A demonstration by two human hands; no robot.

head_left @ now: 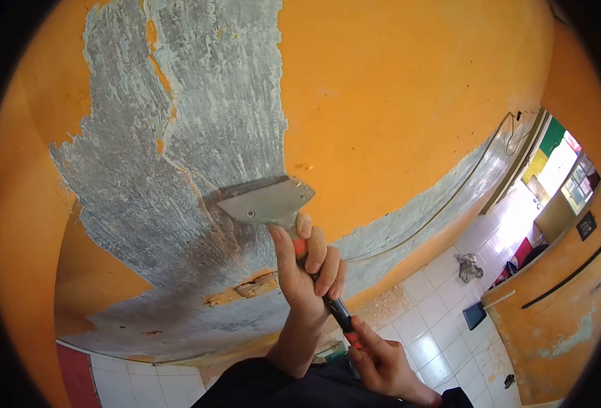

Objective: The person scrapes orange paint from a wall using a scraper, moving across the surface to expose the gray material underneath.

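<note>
A wall scraper (pixel 266 202) with a broad metal blade and a black and orange handle is held in both my hands. My left hand (pixel 307 272) wraps round the upper handle, just below the blade. Lower down, my right hand (pixel 385 360) closes on the orange end of the handle. The blade's edge lies at the wall, where grey scraped surface (pixel 219 88) borders orange paint (pixel 409 102). A thin crack with orange remnants runs through the grey area. Beneath the blade, a broken patch (pixel 246 288) shows in the wall.
A cable (pixel 443 211) runs along the lower wall towards a doorway on the right. Paint debris (pixel 389 306) lies on the white floor tiles (pixel 429 333). A dark dustpan-like object (pixel 474 316) and a crumpled grey item (pixel 469 267) are on the floor. Another orange wall (pixel 552 340) stands at right.
</note>
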